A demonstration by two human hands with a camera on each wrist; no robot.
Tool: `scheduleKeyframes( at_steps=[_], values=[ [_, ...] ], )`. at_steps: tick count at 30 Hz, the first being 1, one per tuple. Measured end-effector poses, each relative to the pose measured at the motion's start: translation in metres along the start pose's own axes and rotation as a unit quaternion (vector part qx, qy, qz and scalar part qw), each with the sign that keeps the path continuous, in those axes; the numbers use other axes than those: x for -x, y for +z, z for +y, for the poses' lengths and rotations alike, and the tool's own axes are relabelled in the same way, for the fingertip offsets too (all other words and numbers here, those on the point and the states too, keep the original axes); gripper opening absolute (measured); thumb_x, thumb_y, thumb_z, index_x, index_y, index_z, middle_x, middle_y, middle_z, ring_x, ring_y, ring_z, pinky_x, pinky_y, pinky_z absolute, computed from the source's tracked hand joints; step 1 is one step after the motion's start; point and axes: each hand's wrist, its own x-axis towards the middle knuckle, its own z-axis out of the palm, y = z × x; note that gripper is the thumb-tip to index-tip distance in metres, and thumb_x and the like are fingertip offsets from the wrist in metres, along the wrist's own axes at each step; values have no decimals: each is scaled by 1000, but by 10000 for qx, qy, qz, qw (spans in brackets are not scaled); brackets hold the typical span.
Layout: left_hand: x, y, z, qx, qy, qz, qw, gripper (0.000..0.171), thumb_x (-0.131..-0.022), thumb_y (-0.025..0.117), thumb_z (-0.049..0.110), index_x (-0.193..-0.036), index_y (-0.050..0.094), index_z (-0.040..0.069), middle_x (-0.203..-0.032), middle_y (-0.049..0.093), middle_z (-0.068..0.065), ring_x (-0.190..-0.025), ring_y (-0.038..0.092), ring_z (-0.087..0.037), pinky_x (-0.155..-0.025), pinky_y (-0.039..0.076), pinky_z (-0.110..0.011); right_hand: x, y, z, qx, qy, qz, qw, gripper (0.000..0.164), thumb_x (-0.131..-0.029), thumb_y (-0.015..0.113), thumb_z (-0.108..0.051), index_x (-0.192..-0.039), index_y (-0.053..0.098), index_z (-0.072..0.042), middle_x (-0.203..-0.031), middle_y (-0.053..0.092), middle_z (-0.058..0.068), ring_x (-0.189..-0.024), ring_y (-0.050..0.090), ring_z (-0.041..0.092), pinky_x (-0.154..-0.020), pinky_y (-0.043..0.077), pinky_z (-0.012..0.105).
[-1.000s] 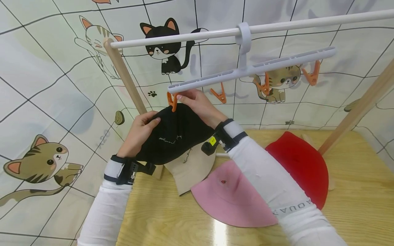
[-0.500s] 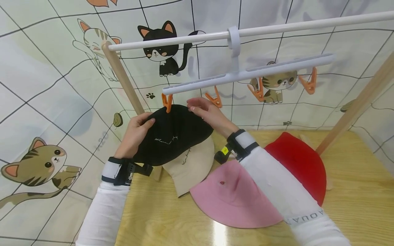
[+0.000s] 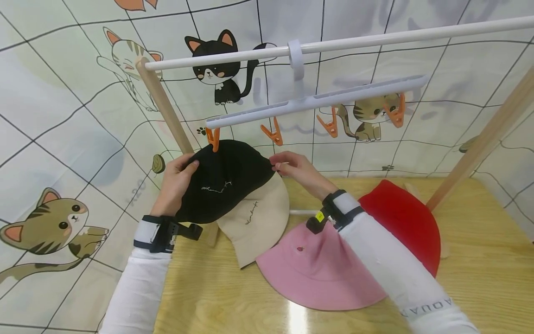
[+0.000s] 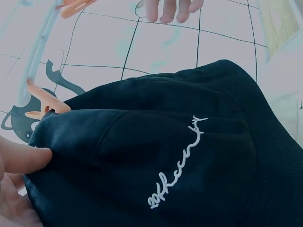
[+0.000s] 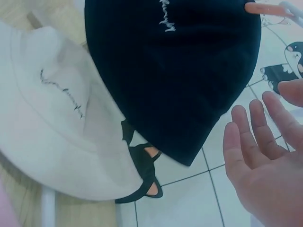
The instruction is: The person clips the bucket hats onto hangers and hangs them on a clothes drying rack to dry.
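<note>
At far left, I am pinching the black hat's (image 3: pixel 227 178) upper-left edge between the left hand's (image 3: pixel 173 183) thumb and fingers, presumably to steady the cloth. Just beside, an orange clip (image 3: pixel 215 145) is biting the hat's top edge, so the hat is hanging beneath the left end of the hanger (image 3: pixel 267 110), which is hooking over the rod (image 3: pixel 250 54). Below, the beige hat (image 3: pixel 260 220) is lying on the table (image 3: pixel 229 297), partly covered from above. My right hand (image 3: pixel 304 171) is gripping nothing, its fingers parting near the black hat's right tip, apparently because clip and left hand are bearing the weight. Beneath my right sleeve, the pink hat (image 3: pixel 308 278) is spreading out; above, three spare clips (image 3: pixel 334 130) are dangling; rightmost, the red hat (image 3: pixel 400 222) is resting.
</note>
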Motion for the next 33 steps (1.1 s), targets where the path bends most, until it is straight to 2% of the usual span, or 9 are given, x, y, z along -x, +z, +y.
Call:
scheduleKeyframes(
  at_steps=[6, 13, 19, 24, 33],
  values=[
    [-1, -4, -6, -42, -53, 275, 9996, 28, -100, 49, 9, -118, 60, -9, -99, 58, -4, -93, 51, -14, -84, 39, -27, 7, -7, 10, -109, 186, -87, 9997, 35, -97, 51, -3, -129, 50, 10, -134, 48, 27, -116, 50, 36, -103, 37, 45],
    [1, -11, -11, -57, -116, 532, 9985, 29, -101, 47, 11, -120, 60, -8, -101, 57, -3, -97, 47, -13, -86, 36, -27, 15, -14, 17, 129, 364, -59, 9992, 33, -97, 53, -8, -127, 54, 5, -130, 53, 17, -118, 51, 34, -102, 37, 44],
    [2, -15, -15, -12, -204, 778, 9968, 29, -102, 47, 13, -117, 60, -8, -104, 54, -9, -97, 45, -13, -85, 35, -27, 19, -18, 23, 26, 296, -88, 9995, 33, -98, 51, -4, -126, 52, 11, -129, 52, 21, -117, 52, 32, -100, 41, 42],
    [4, -18, -20, 4, -335, 969, 9947, 29, -102, 46, 14, -117, 60, -7, -104, 53, -8, -96, 45, -13, -84, 35, -27, 21, -19, 29, 28, 294, -154, 9994, 32, -98, 50, -5, -126, 52, 11, -130, 52, 21, -119, 49, 38, -100, 41, 41],
    [6, -20, -27, -152, -332, 1124, 9930, 28, -102, 48, 14, -115, 60, -7, -99, 53, -7, -89, 45, -12, -78, 35, -26, 22, -20, 33, -24, 339, -145, 9993, 31, -98, 49, -4, -125, 52, 11, -127, 53, 22, -117, 48, 41, -99, 42, 43]
  ],
)
